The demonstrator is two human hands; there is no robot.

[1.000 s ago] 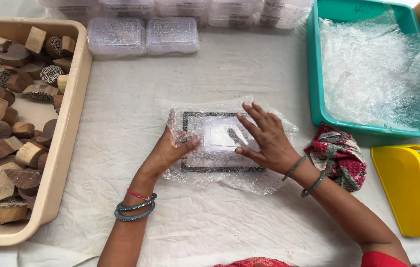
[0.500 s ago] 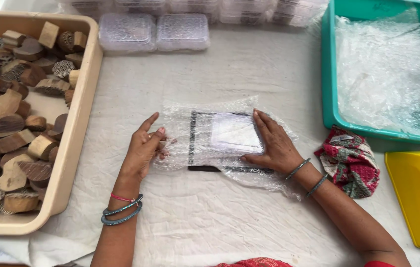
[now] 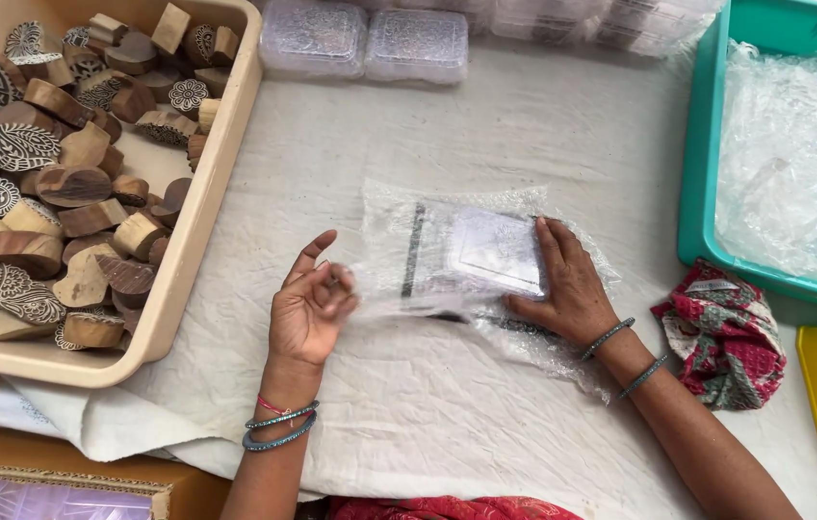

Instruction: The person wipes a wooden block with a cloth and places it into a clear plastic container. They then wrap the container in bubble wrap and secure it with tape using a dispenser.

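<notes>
— What have you got from the head camera?

— I see the left hand (image 3: pixel 310 306) raised just off the cloth, palm up, thumb and fingers pinching the left edge of the bubble wrap (image 3: pixel 399 260). The right hand (image 3: pixel 567 284) lies flat, fingers together, pressing down on the right side of the clear plastic box (image 3: pixel 495 252), which sits inside the wrap near the middle of the white cloth (image 3: pixel 408 424).

— Is the pinch firm?

— I can't tell; the fingertips are blurred behind the film.

— So what worries you?

— Three things, all my guess. The wrap is slick, so if that pinch is light, the edge could slip free and spring back open. Only one side of the box is pinned, so a pull across from the left might swivel it under the palm and leave the wrap crooked. And the loose film trailing under the right wrist could bunch up there.

— Anything nearby in the way?

— The beige tray (image 3: pixel 198 217) of wooden blocks (image 3: pixel 38 207) sits just left of the raised hand; a wide swing could catch its rim. The red patterned cloth (image 3: pixel 721 332) and the green bin (image 3: pixel 702 183) lie well apart on the right.
</notes>
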